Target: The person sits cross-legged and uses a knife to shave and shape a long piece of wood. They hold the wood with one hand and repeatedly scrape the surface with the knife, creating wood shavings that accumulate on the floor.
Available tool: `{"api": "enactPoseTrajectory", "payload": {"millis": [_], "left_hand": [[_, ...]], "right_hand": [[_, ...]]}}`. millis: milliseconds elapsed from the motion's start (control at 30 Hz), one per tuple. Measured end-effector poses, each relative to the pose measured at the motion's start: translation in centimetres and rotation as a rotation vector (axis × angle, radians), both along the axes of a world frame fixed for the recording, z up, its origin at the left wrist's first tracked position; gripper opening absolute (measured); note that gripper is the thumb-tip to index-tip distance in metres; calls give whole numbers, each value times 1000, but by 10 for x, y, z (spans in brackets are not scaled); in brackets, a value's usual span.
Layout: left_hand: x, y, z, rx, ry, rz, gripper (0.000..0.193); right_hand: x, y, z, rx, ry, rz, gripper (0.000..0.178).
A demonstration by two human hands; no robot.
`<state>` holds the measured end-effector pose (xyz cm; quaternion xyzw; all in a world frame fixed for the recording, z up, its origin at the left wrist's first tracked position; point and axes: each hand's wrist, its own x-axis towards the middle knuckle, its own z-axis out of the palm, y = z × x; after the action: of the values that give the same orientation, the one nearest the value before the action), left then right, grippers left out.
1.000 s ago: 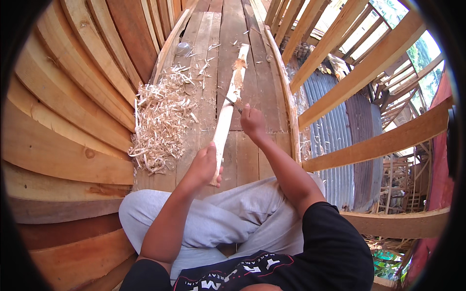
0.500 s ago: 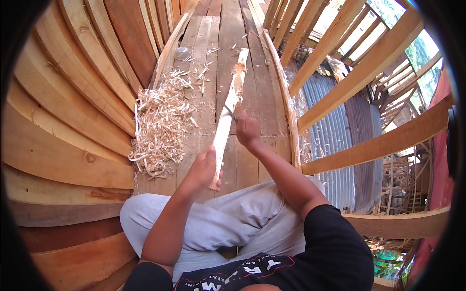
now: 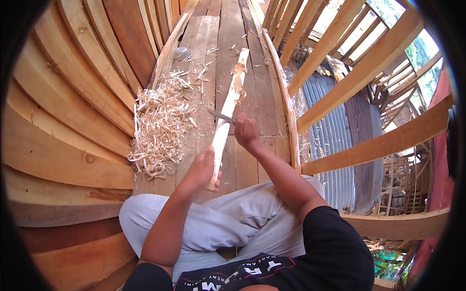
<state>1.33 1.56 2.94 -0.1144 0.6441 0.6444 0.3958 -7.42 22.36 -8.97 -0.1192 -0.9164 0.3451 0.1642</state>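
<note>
wooden stick (image 3: 230, 104): positioned ahead of the crossed legs (image 3: 218, 225), slanting away above the plank floor (image 3: 247, 167). left hand (image 3: 200, 169): wrapped around the stick's near end. right hand (image 3: 247, 131): clenched on the knife (image 3: 221, 116); blade lies across the stick near mid-length. curled shavings (image 3: 160, 123): heaped left of the stick. clear container (image 3: 182, 53): beyond the heap.

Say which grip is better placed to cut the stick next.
Probably the right grip: it holds the knife, whose blade lies across the stick. The left grip holds the stick's near end.
</note>
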Motion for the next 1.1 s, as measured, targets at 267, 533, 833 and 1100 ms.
{"api": "enactPoseTrajectory", "payload": {"millis": [267,533,833,1100], "left_hand": [[0,0,-7,5,52,-42,43],[-3,-4,-14,73,13,-36,48],[-2,-2,-14,65,24,-30,45],[-1,4,-12,60,43,-41,44]], "right_hand": [[-10,10,5,55,-114,-203,67],[-14,18,19,-404,195,-72,63],[-15,45,11,-964,-170,-214,41],[-12,29,18,-1166,-274,-101,43]]}}
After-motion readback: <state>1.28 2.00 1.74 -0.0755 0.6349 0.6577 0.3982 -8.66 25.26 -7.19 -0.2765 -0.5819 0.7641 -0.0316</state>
